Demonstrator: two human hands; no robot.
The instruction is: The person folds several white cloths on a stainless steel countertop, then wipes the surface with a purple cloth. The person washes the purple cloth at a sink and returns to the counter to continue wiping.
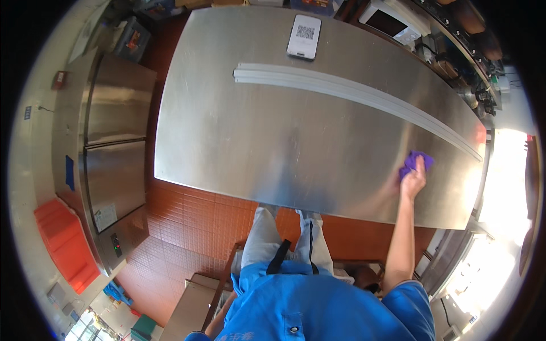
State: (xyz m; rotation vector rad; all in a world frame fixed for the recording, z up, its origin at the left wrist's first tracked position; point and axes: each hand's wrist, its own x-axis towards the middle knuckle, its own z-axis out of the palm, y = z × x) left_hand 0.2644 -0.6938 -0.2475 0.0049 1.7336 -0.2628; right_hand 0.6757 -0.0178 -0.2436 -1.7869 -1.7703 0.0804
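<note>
My right hand (pixel 413 181) presses a bunched purple cloth (pixel 416 160) onto the right part of a stainless steel table (pixel 273 140). The fingers lie over the cloth, and the arm reaches nearly straight out. Only part of my left forearm (pixel 220 314) shows beside the blue shirt; the left hand is out of view. Beyond the cloth, a long light-grey strip (pixel 341 87) runs across the table to its right end. A smartphone (pixel 304 37) lies near the far edge, its lit screen showing a printed code.
A stainless steel refrigerator (pixel 117 145) stands left of the table, with a red-orange plastic bin (pixel 67 245) beside it. At the far right is a white microwave (pixel 390 22) near a cluttered shelf. Brown-red tiles (pixel 192 213) cover the floor. Behind me stands a low cabinet (pixel 190 304).
</note>
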